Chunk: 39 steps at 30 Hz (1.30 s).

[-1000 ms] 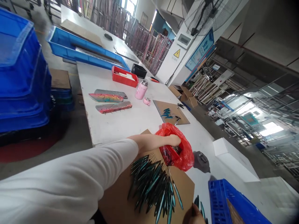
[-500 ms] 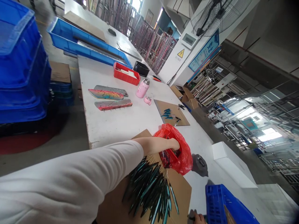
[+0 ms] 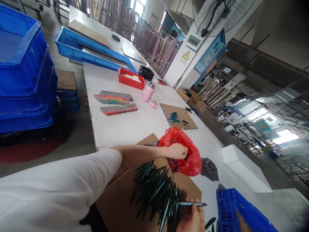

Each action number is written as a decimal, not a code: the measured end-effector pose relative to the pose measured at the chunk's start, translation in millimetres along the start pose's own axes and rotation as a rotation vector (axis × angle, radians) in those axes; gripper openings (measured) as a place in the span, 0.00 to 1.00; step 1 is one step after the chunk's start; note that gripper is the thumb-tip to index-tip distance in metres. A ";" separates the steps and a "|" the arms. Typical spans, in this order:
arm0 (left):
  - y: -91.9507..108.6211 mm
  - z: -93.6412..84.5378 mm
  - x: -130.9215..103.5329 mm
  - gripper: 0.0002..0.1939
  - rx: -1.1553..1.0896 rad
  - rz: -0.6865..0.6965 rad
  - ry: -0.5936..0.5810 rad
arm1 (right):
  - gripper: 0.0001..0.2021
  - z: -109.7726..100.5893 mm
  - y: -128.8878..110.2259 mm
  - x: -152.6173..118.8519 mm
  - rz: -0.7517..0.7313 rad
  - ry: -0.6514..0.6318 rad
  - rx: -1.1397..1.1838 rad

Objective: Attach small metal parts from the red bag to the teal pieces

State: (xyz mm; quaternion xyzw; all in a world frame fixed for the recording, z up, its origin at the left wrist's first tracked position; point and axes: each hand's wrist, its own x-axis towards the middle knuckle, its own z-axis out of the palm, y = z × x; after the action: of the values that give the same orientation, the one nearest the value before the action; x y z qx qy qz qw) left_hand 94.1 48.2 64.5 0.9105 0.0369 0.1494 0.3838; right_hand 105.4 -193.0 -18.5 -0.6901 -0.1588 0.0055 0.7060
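Note:
My left hand is at the mouth of a red plastic bag, fingers closed; whatever is in them is hidden. My right hand, low in the view, pinches a slender dark teal fishing lure between thumb and fingers. Below the bag, many similar lures lie fanned out on a brown cardboard sheet, with thin wire ends towards the bag. Several more loose lures lie on the table just right of my right hand.
A blue crate stands at lower right, near a dark grey roll and a white box. Farther off are a board with lures, a pink bottle, a red tray and painted blades. Blue bins are stacked at left.
My left hand has lifted slightly within the bag's mouth. My right hand has come up into view from beside the blue crate, a lure now plainly in its fingers.

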 end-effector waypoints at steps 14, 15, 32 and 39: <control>39.2 45.0 -42.8 0.04 -0.132 0.161 -0.429 | 0.11 10.2 -12.3 -14.5 0.203 0.069 0.276; 40.5 45.6 -44.1 0.03 -0.130 0.170 -0.452 | 0.12 10.4 -12.8 -14.6 0.202 0.065 0.274; 37.9 101.2 -58.5 0.23 -1.097 -0.215 -0.605 | 0.07 6.9 -21.2 -16.2 0.276 0.209 0.537; 37.9 87.4 -60.1 0.09 -0.494 0.230 -0.313 | 0.11 12.4 -19.6 -20.6 0.193 0.306 0.337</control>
State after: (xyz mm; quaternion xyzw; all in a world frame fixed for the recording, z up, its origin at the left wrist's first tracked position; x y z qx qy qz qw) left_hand 61.3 -49.6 19.0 0.7998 -0.1631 0.0541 0.5752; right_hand 78.8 -186.5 -3.9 -0.5674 0.0199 -0.0051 0.8232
